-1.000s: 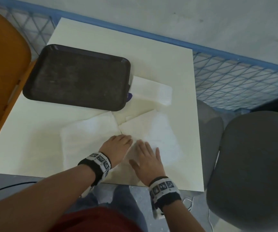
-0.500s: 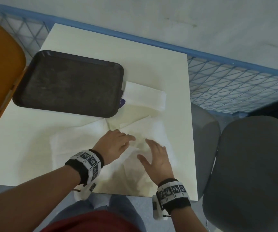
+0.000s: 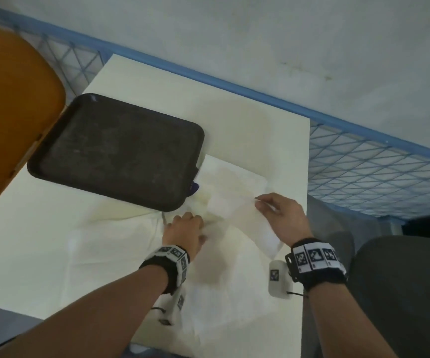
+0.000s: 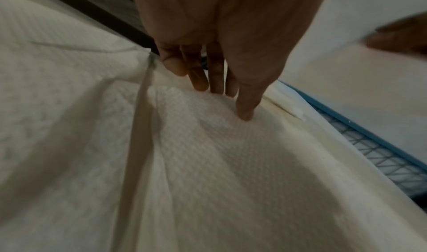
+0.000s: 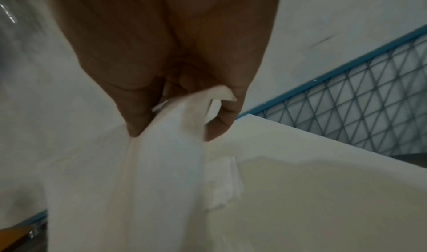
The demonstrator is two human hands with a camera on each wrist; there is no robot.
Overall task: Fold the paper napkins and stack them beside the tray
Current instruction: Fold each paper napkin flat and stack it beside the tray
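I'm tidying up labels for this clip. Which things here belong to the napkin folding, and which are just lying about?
Part of the job:
- napkin being lifted, pinched by the right hand
- left hand, fingers pressing the flat napkin
- folded napkin
- tray

Just there:
- table
- orange chair
- grey chair

an orange chair (image 3: 9, 120), a grey chair (image 3: 402, 293), blue mesh fencing (image 3: 379, 174).
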